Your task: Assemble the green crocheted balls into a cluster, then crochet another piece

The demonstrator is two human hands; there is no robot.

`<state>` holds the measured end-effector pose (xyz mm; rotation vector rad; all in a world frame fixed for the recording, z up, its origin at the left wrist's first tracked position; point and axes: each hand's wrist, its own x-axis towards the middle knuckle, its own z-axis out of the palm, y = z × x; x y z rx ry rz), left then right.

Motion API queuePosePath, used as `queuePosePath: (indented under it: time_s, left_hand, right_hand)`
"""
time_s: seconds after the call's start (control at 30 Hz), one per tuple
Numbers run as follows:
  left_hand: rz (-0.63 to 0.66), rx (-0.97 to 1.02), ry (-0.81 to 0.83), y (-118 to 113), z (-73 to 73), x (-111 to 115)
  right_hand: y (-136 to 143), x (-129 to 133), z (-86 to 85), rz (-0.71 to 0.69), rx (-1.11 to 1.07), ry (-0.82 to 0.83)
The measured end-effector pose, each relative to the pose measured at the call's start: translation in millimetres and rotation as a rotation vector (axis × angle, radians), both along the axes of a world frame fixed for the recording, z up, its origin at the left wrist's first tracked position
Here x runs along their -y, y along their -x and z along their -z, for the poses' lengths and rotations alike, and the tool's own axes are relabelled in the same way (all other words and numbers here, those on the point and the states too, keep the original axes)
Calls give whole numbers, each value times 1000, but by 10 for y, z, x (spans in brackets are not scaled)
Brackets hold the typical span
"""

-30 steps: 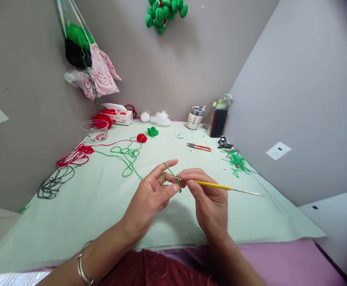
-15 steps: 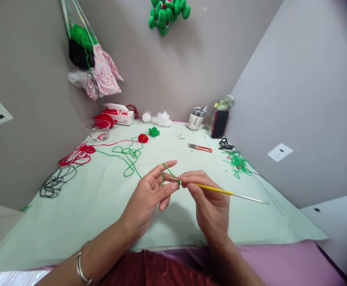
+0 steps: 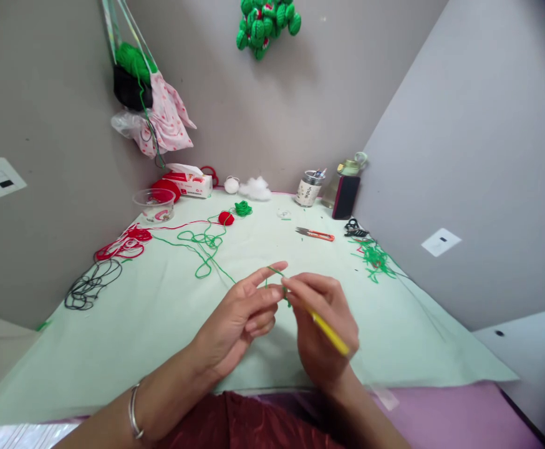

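My left hand is near the middle of the table, its index finger stretched out with green yarn looped over it. Its thumb meets my right fingertips. Between the hands hangs a small green crocheted piece, partly hidden by the fingers. My right hand is closed around a yellow-handled crochet hook, whose handle slants down to the right and is slightly blurred. The hook's tip is hidden at the fingers. From my left hand the yarn runs back to loose green loops on the table.
Orange snips, a red yarn ball and a green yarn bundle lie beyond my hands. Green scraps are at right, black cord and a plastic tub at left. A phone leans at the back.
The hook's handle has swung from pointing right to pointing down toward me. My left fingers have curled in more, and my right hand has turned. The view has shifted slightly.
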<state>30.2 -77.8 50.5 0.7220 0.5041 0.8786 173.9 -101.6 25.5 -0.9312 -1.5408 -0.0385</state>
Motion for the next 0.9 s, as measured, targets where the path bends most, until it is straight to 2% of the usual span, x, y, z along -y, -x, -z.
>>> queuePosePath:
  time_s: [0.13, 0.23, 0.37, 0.6, 0.9]
  left_hand:
    - [-36, 18, -7, 45, -43, -30]
    - [-53, -50, -97, 26, -48, -13]
    - [-64, -150, -167, 1, -21, -3]
    - [-77, -167, -187, 51, -20, -46]
    - [-84, -183, -207, 91, -20, -58]
  right_hand:
    - [-78, -27, -134, -238, -377, 233]
    - [-71, -43, -176, -382, -427, 323]
    - [-43, -74, -132, -411, -376, 374]
    - [-110, -131, -90, -526, -614, 487]
    - [-114, -93, -111, -507, -467, 426]
